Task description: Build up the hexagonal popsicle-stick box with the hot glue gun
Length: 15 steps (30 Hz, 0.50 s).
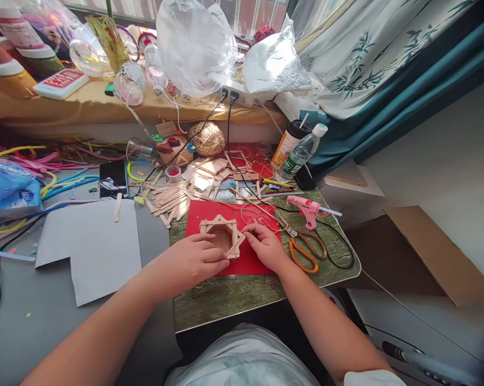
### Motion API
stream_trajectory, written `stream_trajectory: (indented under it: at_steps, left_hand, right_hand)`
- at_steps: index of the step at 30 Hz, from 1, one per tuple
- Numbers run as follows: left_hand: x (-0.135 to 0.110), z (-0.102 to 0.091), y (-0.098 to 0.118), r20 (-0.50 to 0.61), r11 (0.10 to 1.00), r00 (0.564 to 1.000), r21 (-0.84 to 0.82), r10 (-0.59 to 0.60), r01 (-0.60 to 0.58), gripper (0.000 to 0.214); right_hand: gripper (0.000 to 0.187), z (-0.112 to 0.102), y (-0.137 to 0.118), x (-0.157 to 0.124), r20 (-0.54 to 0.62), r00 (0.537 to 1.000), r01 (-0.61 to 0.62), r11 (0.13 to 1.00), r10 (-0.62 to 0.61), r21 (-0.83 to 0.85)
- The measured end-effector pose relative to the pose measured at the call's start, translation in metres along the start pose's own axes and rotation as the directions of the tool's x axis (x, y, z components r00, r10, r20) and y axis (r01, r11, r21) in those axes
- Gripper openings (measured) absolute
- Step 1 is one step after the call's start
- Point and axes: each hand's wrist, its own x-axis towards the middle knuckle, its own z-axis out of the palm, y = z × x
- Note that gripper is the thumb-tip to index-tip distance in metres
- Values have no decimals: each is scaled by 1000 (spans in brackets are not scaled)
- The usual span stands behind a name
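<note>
A small frame of wooden craft sticks (221, 234) stands on a red sheet (250, 260) on the green-topped table (330, 257). My left hand (193, 260) rests on the frame's near left side with its fingers curled against the wood. My right hand (263, 245) pinches the frame's right corner between fingers and thumb. A pile of loose wooden sticks (173, 199) lies just beyond the red sheet.
Orange-handled scissors (304, 249) and a pink glue gun (308, 209) lie right of my hands, with a black cable around them. Grey card (92, 246), a phone (113, 179), a twine ball (207, 139), two bottles (302, 153) and coloured wires crowd the rest.
</note>
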Motion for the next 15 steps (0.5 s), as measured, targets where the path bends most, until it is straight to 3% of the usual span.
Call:
stream_trajectory:
  at_steps: [8,15]
  left_hand:
    - [4,-4,2,54,997,996,-15,-71,72,29]
    - [1,2,0,17,985,988,-73,-155,156,26]
  right_hand:
    - [15,4,4,-7,-51,995,78,985,-87,-151]
    - [13,4,5,-9,-51,991,113,975,-124,-189]
